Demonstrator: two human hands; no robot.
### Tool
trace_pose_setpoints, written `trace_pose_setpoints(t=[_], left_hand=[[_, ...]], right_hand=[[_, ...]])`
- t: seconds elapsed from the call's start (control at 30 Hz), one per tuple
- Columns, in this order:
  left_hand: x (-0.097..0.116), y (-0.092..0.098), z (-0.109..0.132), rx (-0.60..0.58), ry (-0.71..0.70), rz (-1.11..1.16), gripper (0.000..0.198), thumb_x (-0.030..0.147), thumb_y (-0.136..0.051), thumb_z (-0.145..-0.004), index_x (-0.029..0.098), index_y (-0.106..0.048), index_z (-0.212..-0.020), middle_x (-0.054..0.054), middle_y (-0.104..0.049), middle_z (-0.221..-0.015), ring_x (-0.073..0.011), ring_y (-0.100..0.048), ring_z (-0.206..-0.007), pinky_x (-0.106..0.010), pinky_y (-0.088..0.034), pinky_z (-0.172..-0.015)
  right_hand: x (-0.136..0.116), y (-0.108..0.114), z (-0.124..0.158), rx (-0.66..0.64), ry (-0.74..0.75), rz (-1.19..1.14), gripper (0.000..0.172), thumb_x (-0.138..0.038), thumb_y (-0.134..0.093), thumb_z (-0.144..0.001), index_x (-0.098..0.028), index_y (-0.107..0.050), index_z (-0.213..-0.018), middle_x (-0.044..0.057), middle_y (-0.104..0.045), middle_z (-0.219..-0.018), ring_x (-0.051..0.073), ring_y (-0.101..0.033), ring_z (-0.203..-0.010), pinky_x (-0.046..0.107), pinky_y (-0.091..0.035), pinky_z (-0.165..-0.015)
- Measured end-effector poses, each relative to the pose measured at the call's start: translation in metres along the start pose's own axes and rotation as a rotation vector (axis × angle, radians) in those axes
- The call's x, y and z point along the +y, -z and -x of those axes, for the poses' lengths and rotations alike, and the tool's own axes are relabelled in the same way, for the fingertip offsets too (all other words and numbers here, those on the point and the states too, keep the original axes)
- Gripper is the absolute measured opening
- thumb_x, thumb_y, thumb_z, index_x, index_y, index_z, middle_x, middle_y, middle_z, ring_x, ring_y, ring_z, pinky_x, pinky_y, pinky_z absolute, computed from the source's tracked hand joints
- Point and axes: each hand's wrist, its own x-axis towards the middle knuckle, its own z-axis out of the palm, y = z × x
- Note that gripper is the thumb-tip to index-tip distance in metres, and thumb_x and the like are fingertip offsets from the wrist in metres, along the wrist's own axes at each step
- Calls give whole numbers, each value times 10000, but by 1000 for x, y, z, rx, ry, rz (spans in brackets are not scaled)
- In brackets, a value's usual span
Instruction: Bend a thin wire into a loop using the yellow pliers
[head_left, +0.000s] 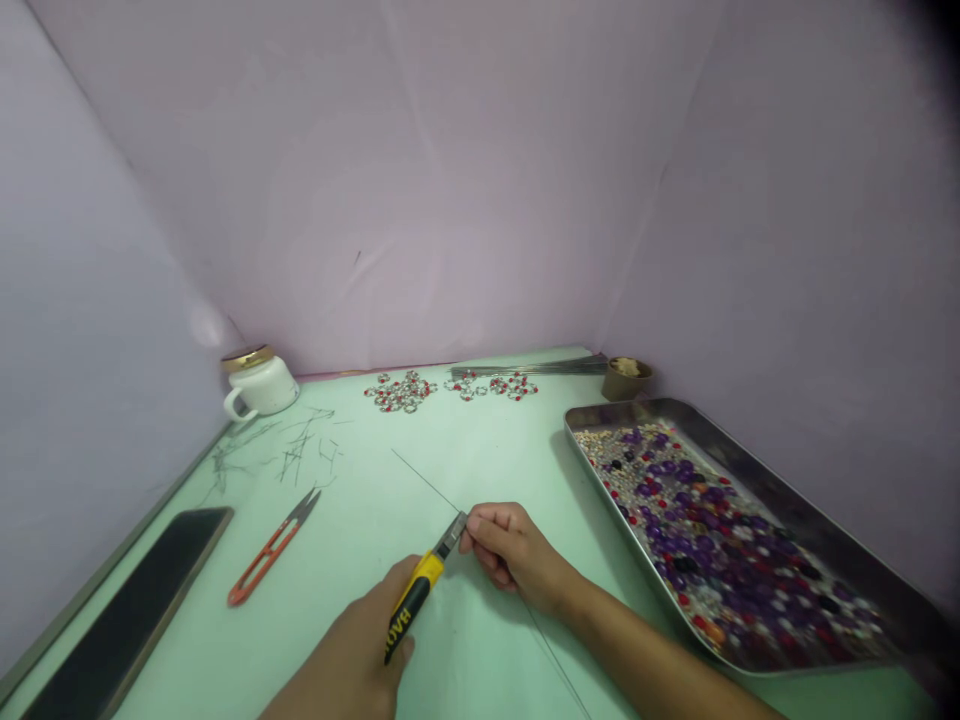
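Observation:
My left hand (pixel 352 650) is closed around the yellow-and-black handles of small pliers (pixel 420 585), whose grey jaws meet a thin wire (pixel 424 478) near the middle of the green table. My right hand (pixel 510 550) pinches that wire right beside the jaws. The wire runs from the far left of the jaws, under my right hand, back toward the near edge.
A metal tray (pixel 795 515) of purple, red and silver beads lies at the right. Orange thread snips (pixel 270 550) and a black phone (pixel 127 615) lie at the left. A white mug (pixel 259 385), wire offcuts (pixel 289 450), beaded rings (pixel 401 390), a wire bundle (pixel 529 369) and a small brown pot (pixel 626 378) sit at the back.

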Motion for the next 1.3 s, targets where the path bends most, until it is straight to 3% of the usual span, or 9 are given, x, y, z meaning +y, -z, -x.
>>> trace_pose_setpoints(t=[0.4, 1.3], left_hand=[[-2, 6, -1, -86, -11, 45, 509, 141, -421, -759, 180, -401, -1266, -53, -500, -1272, -182, -440, -1177, -250, -329, -982], [-2, 7, -4, -130, -26, 25, 541, 129, -388, -771, 166, -337, -1309, -65, -473, -1292, -192, -436, -1172, -278, -321, -990]], right_hand=[[2, 1, 0, -1, 0, 9, 312, -425, -530, -755, -128, -558, -663, -80, -362, -378, 34, -239, -270, 172, -146, -277], [3, 2, -2, -5, 9, -7, 306, -416, -540, -754, -126, -566, -657, -77, -367, -378, 33, -247, -272, 169, -149, -272]])
